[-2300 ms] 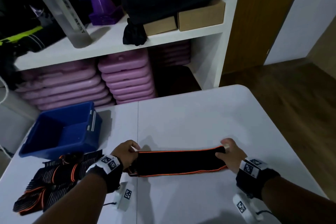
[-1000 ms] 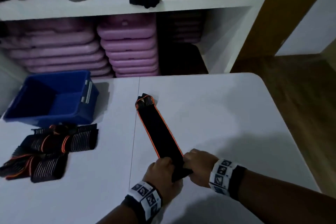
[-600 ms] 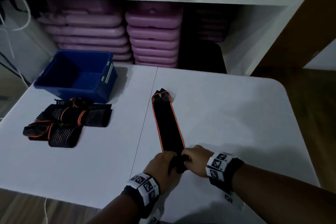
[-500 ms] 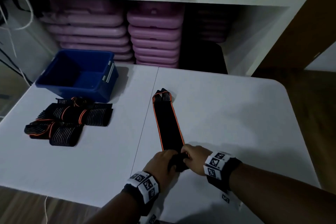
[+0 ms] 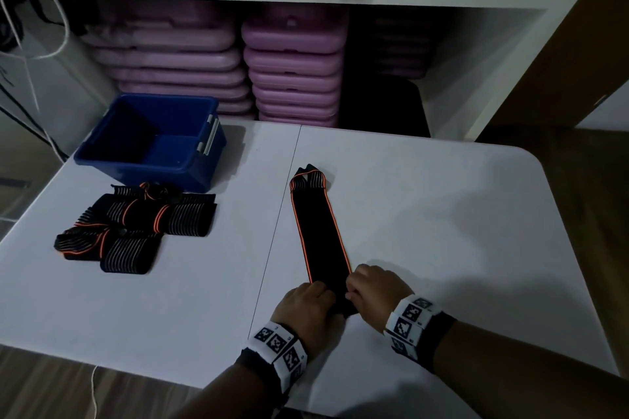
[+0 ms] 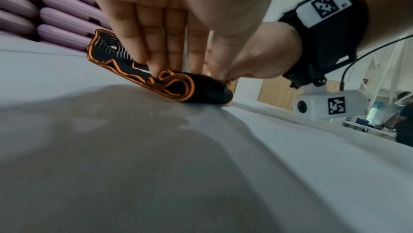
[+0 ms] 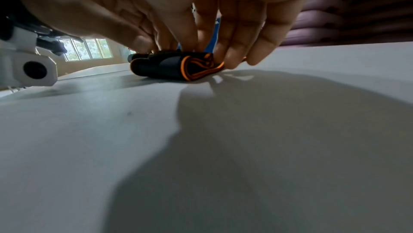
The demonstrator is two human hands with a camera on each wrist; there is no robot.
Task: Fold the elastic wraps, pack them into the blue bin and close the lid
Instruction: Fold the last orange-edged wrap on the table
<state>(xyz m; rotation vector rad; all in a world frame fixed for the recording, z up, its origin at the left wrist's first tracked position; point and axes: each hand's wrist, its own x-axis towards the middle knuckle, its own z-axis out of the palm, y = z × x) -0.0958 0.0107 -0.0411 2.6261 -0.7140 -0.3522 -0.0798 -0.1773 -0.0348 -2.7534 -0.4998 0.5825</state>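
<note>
Rolling the near end of one elastic wrap (image 5: 321, 235), both hands are working side by side at the front of the white table (image 5: 442, 214): in the head view the left hand (image 5: 306, 308) and right hand (image 5: 374, 287) are flanking the strip, whose long axis is running straight away from the fingers toward the shelf, its striped far end lying loose near the table's seam. Neither hand looks nearer; the rest of the strip is lying directly ahead of both, so the roll would seem to travel forward along it. The blue bin (image 5: 211, 160) is sitting well apart at the far left, open, with nothing showing inside and no lid in sight; a pile of wraps (image 5: 136, 231) is lying just in front of it. In the left wrist view, the left fingers (image 6: 161, 46) are reaching down nearly straight, tips pressing on the small coil, while the right hand is pinching its other end. In the right wrist view, the right fingers (image 7: 234, 42) are curling down narrowly over the coil, thumb tucked behind.
</note>
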